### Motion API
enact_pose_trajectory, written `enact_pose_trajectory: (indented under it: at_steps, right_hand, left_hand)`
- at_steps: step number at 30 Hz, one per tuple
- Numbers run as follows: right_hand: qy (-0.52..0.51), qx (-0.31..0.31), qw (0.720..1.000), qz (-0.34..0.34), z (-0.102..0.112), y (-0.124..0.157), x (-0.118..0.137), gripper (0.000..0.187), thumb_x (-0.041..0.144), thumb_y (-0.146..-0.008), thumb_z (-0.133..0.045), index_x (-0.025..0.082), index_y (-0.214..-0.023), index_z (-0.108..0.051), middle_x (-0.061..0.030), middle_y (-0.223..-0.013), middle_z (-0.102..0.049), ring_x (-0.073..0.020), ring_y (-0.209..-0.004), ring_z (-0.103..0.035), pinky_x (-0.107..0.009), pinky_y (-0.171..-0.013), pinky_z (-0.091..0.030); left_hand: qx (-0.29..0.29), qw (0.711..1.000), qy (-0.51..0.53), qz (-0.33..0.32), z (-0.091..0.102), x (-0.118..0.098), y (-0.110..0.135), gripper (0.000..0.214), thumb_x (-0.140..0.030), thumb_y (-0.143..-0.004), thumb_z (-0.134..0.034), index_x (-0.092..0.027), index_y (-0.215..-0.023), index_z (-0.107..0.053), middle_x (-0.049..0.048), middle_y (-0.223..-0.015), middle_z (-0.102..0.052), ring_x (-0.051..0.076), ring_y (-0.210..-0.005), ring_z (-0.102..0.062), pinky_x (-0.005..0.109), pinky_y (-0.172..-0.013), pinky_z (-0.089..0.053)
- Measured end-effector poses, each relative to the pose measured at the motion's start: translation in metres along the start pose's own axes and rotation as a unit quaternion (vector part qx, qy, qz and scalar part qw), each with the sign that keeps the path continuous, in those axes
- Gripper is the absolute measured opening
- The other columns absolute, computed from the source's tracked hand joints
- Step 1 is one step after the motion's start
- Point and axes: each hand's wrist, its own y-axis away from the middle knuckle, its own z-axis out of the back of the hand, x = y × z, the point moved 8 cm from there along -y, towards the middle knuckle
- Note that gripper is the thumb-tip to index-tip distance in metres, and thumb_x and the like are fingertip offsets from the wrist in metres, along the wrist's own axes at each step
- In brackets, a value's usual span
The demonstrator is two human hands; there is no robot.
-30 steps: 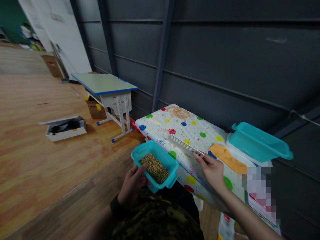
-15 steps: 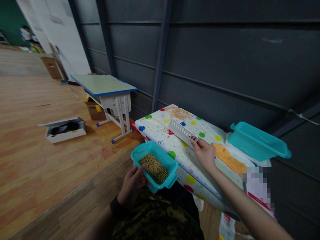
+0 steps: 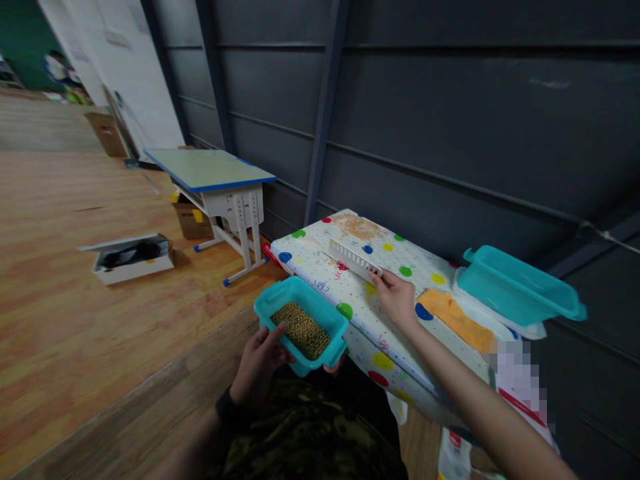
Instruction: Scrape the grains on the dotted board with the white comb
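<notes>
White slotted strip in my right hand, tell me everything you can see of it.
The white slotted strip is long, flat and thin, plastic by its look, with a row of small slots along its length. The right hand pinches its near end. The rest stretches away to the left, on its long edge, low over the dotted tablecloth. Whether it touches the cloth cannot be told. It sits just short of the tan grain pile.
</notes>
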Motion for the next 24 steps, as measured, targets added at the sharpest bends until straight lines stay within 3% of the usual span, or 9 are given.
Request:
enact_pose_trajectory:
  at_steps: [5,13,18,24]
  right_hand:
    - [-0.005,0.001,1.0,0.006,-0.007,-0.002,0.001,0.052,0.062,-0.091,-0.063,0.016,-0.09,-0.088,-0.0026,-0.061,-0.069,-0.0186,-0.055,-0.056,-0.03,-0.056,-0.043]
    - [-0.018,-0.003,1.0,0.006,-0.01,-0.005,-0.006,0.044,0.056,-0.091,-0.065,0.02,-0.098,-0.09,-0.008,-0.084,-0.084,-0.0241,-0.067,-0.07,-0.034,-0.066,-0.052]
    - [-0.021,0.014,1.0,0.008,-0.015,-0.003,-0.004,0.045,0.057,-0.092,-0.065,0.02,-0.096,-0.09,-0.0041,-0.071,-0.079,-0.0217,-0.06,-0.064,-0.032,-0.06,-0.049]
    - [-0.029,0.001,1.0,0.001,-0.014,0.0,0.002,0.044,0.057,-0.09,-0.066,0.02,-0.097,-0.091,-0.0063,-0.077,-0.082,-0.0238,-0.066,-0.069,-0.033,-0.063,-0.053]
  left_hand:
    - [-0.003,1.0,-0.003,-0.006,0.0,-0.003,0.0,0.062,-0.06,-0.052,-0.107,-0.019,-0.08,-0.07,-0.0056,-0.055,-0.063,0.013,-0.048,-0.059,0.028,-0.052,-0.058]
    - [-0.001,1.0,-0.002,-0.011,0.001,-0.001,-0.002,0.057,-0.058,-0.056,-0.105,-0.019,-0.08,-0.07,-0.0047,-0.056,-0.066,0.013,-0.048,-0.061,0.027,-0.053,-0.059]
    - [-0.002,1.0,0.003,-0.014,0.001,-0.002,-0.003,0.055,-0.056,-0.057,-0.105,-0.02,-0.075,-0.069,-0.0048,-0.053,-0.064,0.014,-0.046,-0.062,0.028,-0.051,-0.058]
    - [-0.008,1.0,0.005,-0.009,0.001,-0.003,-0.001,0.058,-0.056,-0.054,-0.107,-0.019,-0.079,-0.071,-0.0059,-0.052,-0.063,0.013,-0.047,-0.06,0.028,-0.052,-0.058]
